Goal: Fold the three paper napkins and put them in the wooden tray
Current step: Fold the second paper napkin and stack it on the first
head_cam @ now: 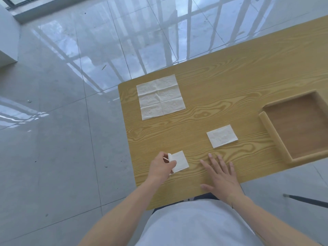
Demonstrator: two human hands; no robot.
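Grey floor tiles surround the tabletop (230, 82), where the left hand (160, 167) pinches the small folded napkin (180, 161) near the front edge, right hand (221, 176) flat and released; next, probably, the wooden tray (271, 132).

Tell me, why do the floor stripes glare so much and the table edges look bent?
In the head view, the glossy floor mirrors a bright barred window, hence the pale stripes and glare. The wide-angle lens bows the table edges and stretches the wooden tray near the frame's side. Lighting is soft, with barely any shadows under the left hand or the right hand.
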